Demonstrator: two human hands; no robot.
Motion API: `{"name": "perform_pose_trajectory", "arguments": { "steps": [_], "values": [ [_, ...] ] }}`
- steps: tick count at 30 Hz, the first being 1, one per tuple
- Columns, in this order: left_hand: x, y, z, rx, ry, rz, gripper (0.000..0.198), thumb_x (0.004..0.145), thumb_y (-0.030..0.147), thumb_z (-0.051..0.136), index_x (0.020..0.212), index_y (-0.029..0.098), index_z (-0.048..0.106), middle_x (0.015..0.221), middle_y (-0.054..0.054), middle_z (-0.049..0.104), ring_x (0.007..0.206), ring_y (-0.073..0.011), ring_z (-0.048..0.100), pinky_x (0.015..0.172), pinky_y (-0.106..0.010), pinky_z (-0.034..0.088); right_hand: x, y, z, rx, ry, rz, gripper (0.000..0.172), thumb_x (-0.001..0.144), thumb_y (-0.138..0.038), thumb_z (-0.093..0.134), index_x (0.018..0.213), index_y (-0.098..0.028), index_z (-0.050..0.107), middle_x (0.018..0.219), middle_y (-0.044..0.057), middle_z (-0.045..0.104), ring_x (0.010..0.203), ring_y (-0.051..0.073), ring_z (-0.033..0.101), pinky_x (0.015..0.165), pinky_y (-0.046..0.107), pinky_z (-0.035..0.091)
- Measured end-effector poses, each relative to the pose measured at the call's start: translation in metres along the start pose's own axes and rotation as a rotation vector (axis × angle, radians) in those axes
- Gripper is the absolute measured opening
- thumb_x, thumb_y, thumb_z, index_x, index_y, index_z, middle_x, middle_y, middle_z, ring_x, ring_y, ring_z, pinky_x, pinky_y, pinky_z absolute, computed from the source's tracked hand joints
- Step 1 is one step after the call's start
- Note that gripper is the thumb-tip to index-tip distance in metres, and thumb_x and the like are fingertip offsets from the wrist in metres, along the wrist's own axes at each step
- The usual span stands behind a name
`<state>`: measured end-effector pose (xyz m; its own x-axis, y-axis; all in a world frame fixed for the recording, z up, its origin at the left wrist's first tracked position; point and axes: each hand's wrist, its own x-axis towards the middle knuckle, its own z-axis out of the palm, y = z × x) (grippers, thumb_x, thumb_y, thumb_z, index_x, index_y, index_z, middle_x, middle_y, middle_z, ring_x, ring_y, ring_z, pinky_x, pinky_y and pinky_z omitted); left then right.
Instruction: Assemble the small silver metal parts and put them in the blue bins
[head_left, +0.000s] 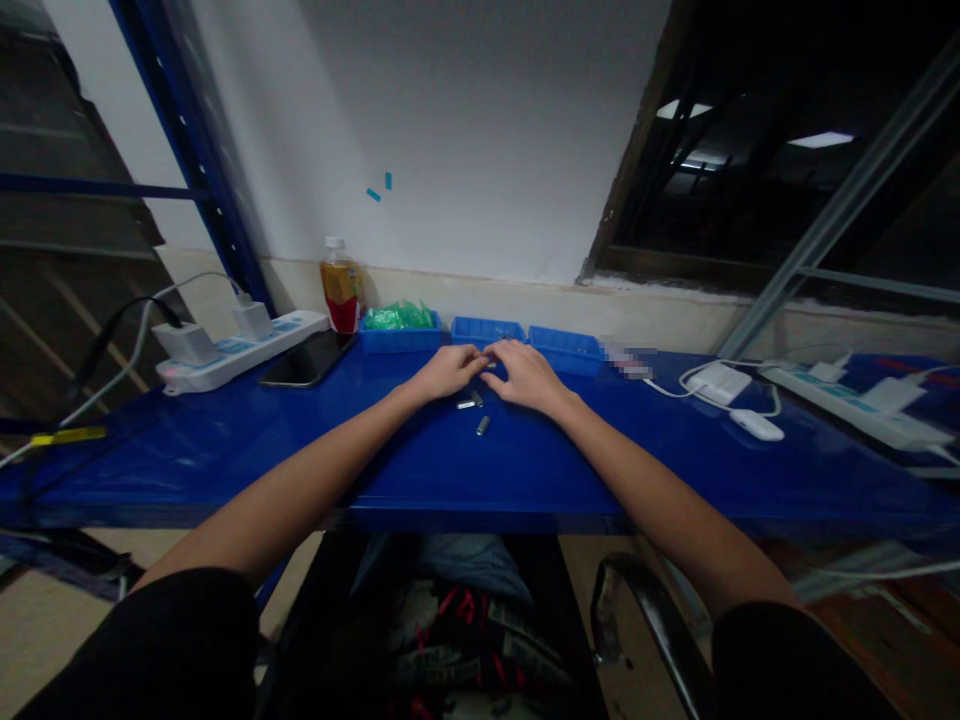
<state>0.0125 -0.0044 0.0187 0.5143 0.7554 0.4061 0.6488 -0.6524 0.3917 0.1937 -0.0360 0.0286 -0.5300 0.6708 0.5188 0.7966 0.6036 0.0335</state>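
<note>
My left hand (448, 371) and my right hand (526, 374) meet over the middle of the blue table, fingertips nearly touching. The fingers of both curl inward. A small shiny metal piece (491, 366) shows between the right thumb and fingers. The left thumb and fingers are pressed together, and what they pinch is too small to make out. Just below the hands lie several short metal cylinders: a bright one (466, 405), a darker one (477, 398) beside it, and another (483, 426) nearer me. Behind the hands stands a blue bin (487, 328), its contents mostly hidden.
A blue bin (401, 342) with green plastic packets and another blue bin (564, 350) flank the middle one. A drink bottle (341, 290), phone (309, 360) and power strip (247, 350) stand left. White chargers (718, 383) with cables and a second power strip (862, 408) lie right.
</note>
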Motion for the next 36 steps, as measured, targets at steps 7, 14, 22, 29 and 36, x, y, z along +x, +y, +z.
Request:
{"name": "perform_pose_trajectory", "arguments": {
  "steps": [7,14,22,29,36],
  "values": [
    [0.001,0.004,-0.001,-0.007,0.002,-0.006,0.045,0.093,0.044,0.032,0.074,0.013,0.060,0.067,-0.003,0.062,0.063,-0.0140,0.054,0.060,-0.024,0.038,-0.002,-0.004,0.003,0.001,0.022,0.038,0.018,0.090,-0.030,0.051,0.097,-0.015,0.058,0.095,0.009,0.064,0.092,0.022,0.056,0.081,0.031,0.040],
    [-0.001,0.001,-0.004,-0.038,0.026,0.027,0.037,0.094,0.033,0.028,0.085,0.015,0.059,0.076,-0.004,0.065,0.074,-0.0158,0.059,0.070,-0.026,0.043,-0.002,-0.004,-0.001,-0.013,0.033,0.089,0.024,0.094,-0.034,0.043,0.092,-0.017,0.060,0.092,0.008,0.064,0.089,0.020,0.057,0.078,0.029,0.039],
    [-0.007,0.006,-0.003,0.009,0.019,0.212,0.026,0.086,0.025,0.048,0.111,0.016,0.051,0.089,-0.005,0.063,0.081,-0.0165,0.059,0.074,-0.028,0.045,-0.002,0.005,0.009,0.053,-0.033,0.153,0.030,0.096,-0.030,0.036,0.081,-0.017,0.059,0.085,0.007,0.064,0.082,0.017,0.058,0.073,0.026,0.037],
    [-0.006,0.002,-0.003,0.103,0.044,0.183,0.025,0.094,0.031,0.035,0.094,0.016,0.056,0.091,-0.007,0.065,0.081,-0.0174,0.059,0.074,-0.028,0.044,-0.004,0.001,0.010,0.186,0.001,0.152,0.021,0.093,-0.032,0.044,0.099,-0.018,0.058,0.080,0.002,0.063,0.075,0.015,0.057,0.067,0.024,0.037],
    [-0.005,0.003,-0.007,0.114,0.002,0.092,0.041,0.096,0.038,0.027,0.082,0.017,0.058,0.081,-0.006,0.065,0.076,-0.0170,0.060,0.072,-0.026,0.043,-0.005,-0.001,0.005,0.194,0.073,0.062,0.011,0.085,-0.026,0.052,0.091,-0.019,0.058,0.079,0.001,0.060,0.073,0.014,0.055,0.068,0.024,0.038]
  ]
}}
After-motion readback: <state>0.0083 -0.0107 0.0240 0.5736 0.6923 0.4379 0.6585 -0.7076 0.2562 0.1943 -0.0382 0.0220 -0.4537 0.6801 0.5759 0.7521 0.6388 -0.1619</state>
